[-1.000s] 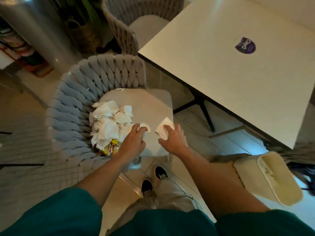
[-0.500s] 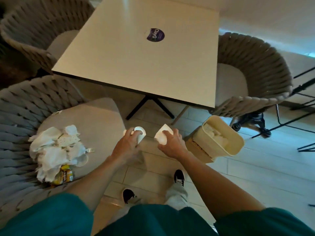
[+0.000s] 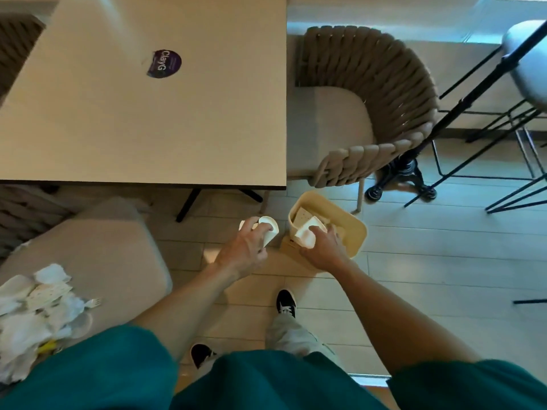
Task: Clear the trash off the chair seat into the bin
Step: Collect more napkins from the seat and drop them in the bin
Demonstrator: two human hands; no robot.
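The left hand (image 3: 247, 248) grips a small white paper cup (image 3: 270, 229) on its side, held above the pale tiled floor (image 3: 429, 261) just left of the cream rectangular plastic bin (image 3: 356, 232). The right hand (image 3: 321, 247) holds a crumpled white paper piece (image 3: 306, 235) over the bin's near edge; more pale paper lies inside. On the beige cushioned chair seat (image 3: 103, 247), at lower left, a heap of crumpled white napkins (image 3: 32, 315) remains with a white plastic fork (image 3: 94, 302). The beige square tabletop (image 3: 177, 119) carries a round purple sticker (image 3: 164, 64).
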